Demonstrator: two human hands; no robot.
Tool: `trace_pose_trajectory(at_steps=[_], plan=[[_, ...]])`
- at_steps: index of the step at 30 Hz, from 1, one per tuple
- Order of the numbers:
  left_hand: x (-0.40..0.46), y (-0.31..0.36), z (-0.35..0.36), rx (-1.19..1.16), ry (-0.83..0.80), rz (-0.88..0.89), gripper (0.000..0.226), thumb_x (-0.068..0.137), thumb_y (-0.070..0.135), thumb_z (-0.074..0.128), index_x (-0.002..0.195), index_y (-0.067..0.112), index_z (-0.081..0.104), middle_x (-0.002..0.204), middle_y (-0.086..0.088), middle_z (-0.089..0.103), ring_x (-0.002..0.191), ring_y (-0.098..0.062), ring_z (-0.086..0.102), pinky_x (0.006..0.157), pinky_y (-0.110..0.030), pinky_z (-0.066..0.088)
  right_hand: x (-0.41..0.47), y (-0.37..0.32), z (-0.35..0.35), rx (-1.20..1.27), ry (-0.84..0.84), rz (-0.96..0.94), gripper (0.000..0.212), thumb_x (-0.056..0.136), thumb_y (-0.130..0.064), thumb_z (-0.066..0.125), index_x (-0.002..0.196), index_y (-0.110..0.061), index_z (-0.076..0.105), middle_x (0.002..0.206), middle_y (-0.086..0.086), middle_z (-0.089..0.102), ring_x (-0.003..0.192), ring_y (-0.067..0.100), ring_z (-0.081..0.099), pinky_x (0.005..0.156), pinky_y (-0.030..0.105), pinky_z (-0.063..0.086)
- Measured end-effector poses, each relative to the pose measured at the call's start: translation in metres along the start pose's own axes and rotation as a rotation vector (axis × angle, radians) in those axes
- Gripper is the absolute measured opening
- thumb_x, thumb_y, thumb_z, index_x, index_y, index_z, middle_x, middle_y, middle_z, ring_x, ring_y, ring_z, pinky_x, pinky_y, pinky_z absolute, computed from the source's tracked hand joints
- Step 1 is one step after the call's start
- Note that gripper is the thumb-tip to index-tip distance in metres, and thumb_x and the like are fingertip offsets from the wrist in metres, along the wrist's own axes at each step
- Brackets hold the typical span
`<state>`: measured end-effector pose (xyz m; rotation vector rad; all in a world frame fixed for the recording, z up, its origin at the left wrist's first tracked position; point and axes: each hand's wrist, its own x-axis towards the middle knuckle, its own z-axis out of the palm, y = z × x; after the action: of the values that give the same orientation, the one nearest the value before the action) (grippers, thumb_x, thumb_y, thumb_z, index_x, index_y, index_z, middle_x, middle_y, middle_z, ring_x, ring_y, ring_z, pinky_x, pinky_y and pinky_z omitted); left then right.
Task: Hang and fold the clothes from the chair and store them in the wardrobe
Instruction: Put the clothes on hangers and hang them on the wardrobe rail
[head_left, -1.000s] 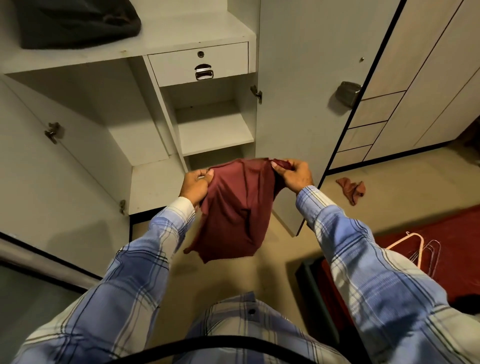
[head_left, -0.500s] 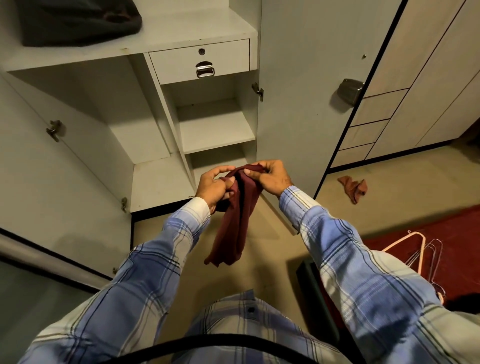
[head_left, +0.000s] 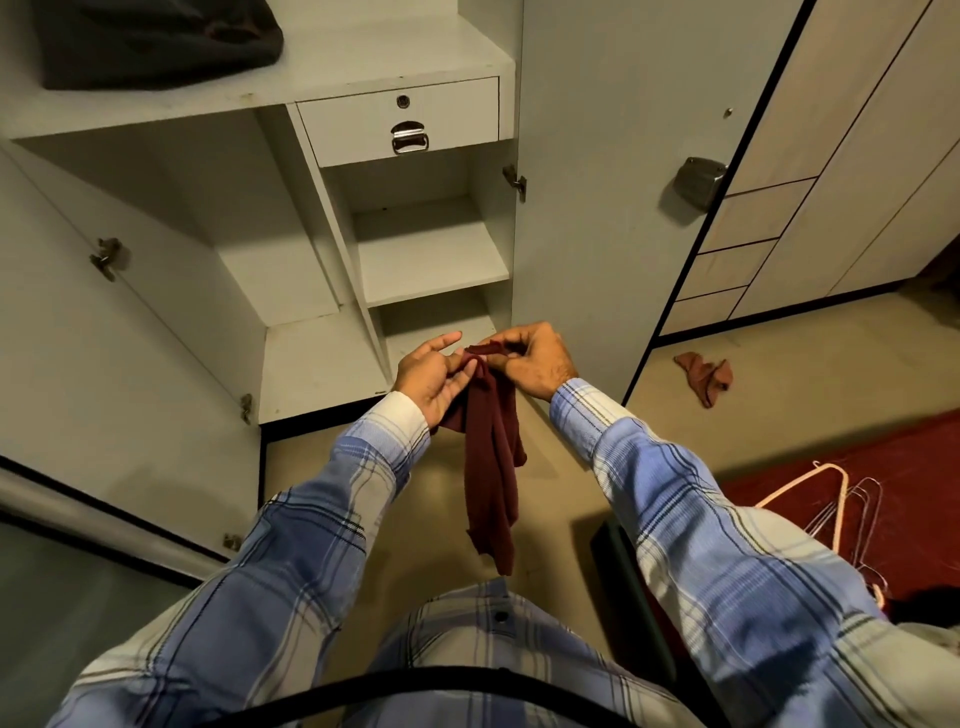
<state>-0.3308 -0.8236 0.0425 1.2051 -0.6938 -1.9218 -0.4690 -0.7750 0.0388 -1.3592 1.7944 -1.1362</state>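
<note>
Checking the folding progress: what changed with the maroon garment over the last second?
The hands came together, gathering the spread maroon garment into a narrow hanging strip. The right hand still pinches its top; the left hand has loosened, fingers extended. The wardrobe is unchanged.

The top of the maroon cloth (head_left: 491, 467) is bunched between the hands, so its shape there cannot be told. Far above the left hand (head_left: 434, 376), a dark bundle (head_left: 156, 41) runs off the picture's top edge. Well right of the right hand (head_left: 530, 358), the hangers (head_left: 831, 514) tangle together; their count is unclear.
</note>
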Motion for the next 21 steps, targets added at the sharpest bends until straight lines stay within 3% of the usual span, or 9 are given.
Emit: trace_pose_trajectory(at_steps=[10, 13, 16, 18, 21], plan=[[-0.004, -0.001, 0.005, -0.105, 0.036, -0.015, 0.034, 0.097, -0.013, 0.037, 0.113, 0.010, 0.056, 0.084, -0.010, 0.057, 0.072, -0.015, 0.059, 0.062, -0.019, 0.056, -0.004, 0.002, 0.004, 0.047, -0.019, 0.009, 0.019, 0.084, -0.019, 0.074, 0.103, -0.014, 0.076, 0.098, 0.000, 0.075, 0.090, 0.012, 0.070, 0.090, 0.033, 0.056], [-0.003, -0.001, 0.005, -0.067, 0.076, 0.013, 0.032, 0.097, -0.012, 0.038, 0.099, 0.012, 0.060, 0.080, -0.007, 0.059, 0.062, -0.010, 0.061, 0.056, -0.016, 0.053, -0.005, 0.002, 0.007, 0.076, -0.012, 0.029, 0.019, 0.084, -0.017, 0.074, 0.103, -0.014, 0.076, 0.097, 0.001, 0.076, 0.091, 0.013, 0.071, 0.091, 0.038, 0.057], [-0.002, -0.002, 0.005, -0.048, 0.121, 0.030, 0.036, 0.097, -0.011, 0.037, 0.089, 0.016, 0.060, 0.067, -0.003, 0.064, 0.047, -0.005, 0.062, 0.049, -0.013, 0.051, -0.004, 0.000, 0.010, 0.085, 0.003, 0.046, 0.018, 0.084, -0.016, 0.074, 0.102, -0.015, 0.077, 0.095, 0.000, 0.076, 0.089, 0.015, 0.071, 0.087, 0.040, 0.058], [-0.002, -0.004, 0.004, -0.037, 0.135, 0.034, 0.037, 0.097, -0.012, 0.035, 0.088, 0.016, 0.060, 0.052, 0.002, 0.065, 0.046, -0.004, 0.062, 0.048, -0.013, 0.051, -0.005, -0.001, 0.011, 0.085, 0.030, 0.060, 0.017, 0.085, -0.012, 0.073, 0.101, -0.014, 0.077, 0.093, 0.002, 0.076, 0.086, 0.016, 0.072, 0.083, 0.040, 0.060], [-0.002, -0.006, 0.004, -0.028, 0.144, 0.036, 0.037, 0.096, -0.011, 0.036, 0.088, 0.016, 0.060, 0.049, 0.004, 0.064, 0.051, -0.006, 0.062, 0.049, -0.013, 0.051, -0.006, -0.002, 0.013, 0.123, 0.059, 0.088, 0.018, 0.085, -0.008, 0.071, 0.101, -0.012, 0.077, 0.092, 0.005, 0.076, 0.084, 0.018, 0.072, 0.079, 0.041, 0.061]])
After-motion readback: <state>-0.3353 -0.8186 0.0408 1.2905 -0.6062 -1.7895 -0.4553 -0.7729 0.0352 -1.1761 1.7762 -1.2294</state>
